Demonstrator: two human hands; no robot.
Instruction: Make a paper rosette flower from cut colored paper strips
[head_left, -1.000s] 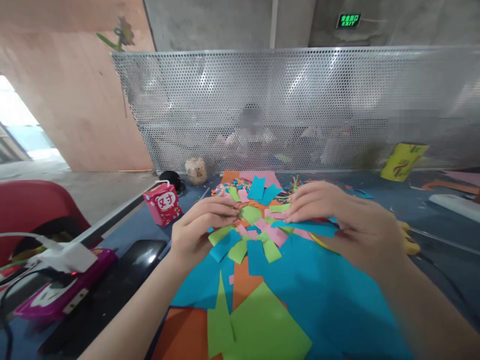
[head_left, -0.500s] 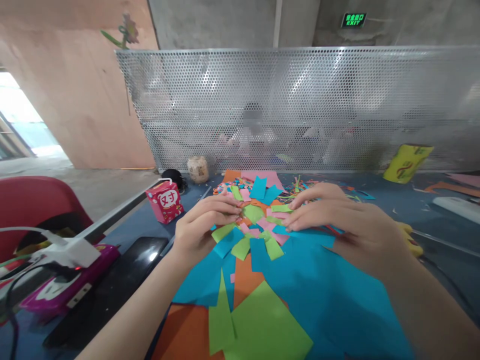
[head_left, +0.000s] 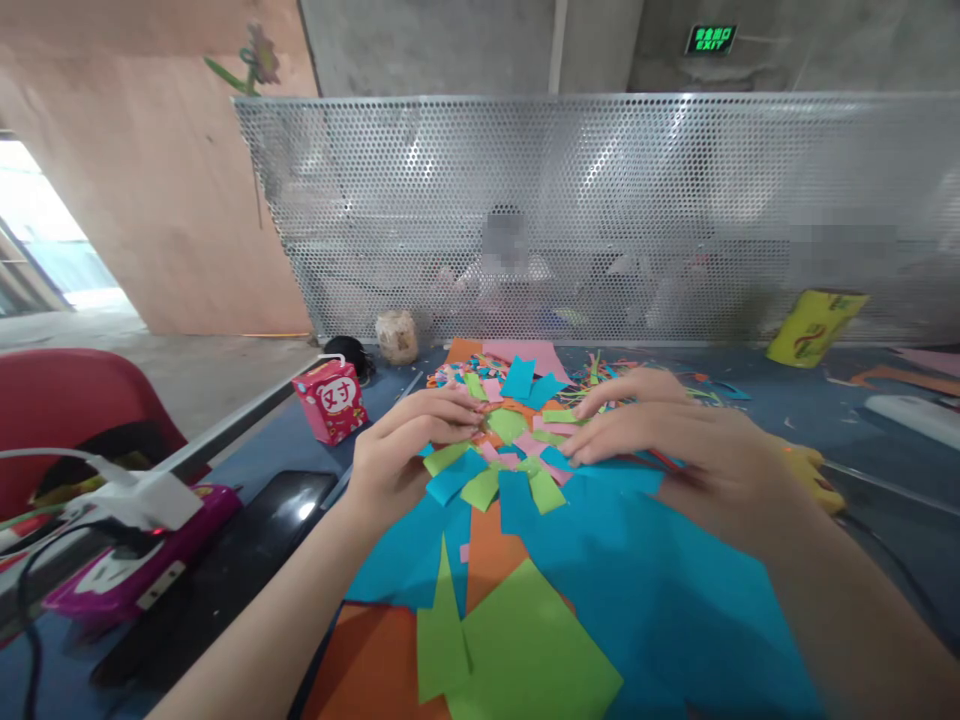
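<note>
A pile of small cut paper pieces (head_left: pixel 510 450), green, blue, pink and orange, lies in the middle of the table on larger coloured sheets (head_left: pixel 570 600). My left hand (head_left: pixel 401 450) rests at the pile's left side, its fingers curled and pinched on pieces there. My right hand (head_left: pixel 667 440) lies over the pile's right side, fingers stretched out flat and pressing on the pieces.
A red drink carton (head_left: pixel 330 400) stands left of the pile. Further left lie a black phone (head_left: pixel 270 510), a pink device (head_left: pixel 127 570) and a white charger (head_left: pixel 142 495). A perforated metal screen (head_left: pixel 600 210) closes the back; a person sits behind it. A yellow packet (head_left: pixel 814 325) leans at right.
Both hands have lowered slightly onto the pile and the right hand's fingers have spread flatter over the pieces. The camera has shifted a little.
</note>
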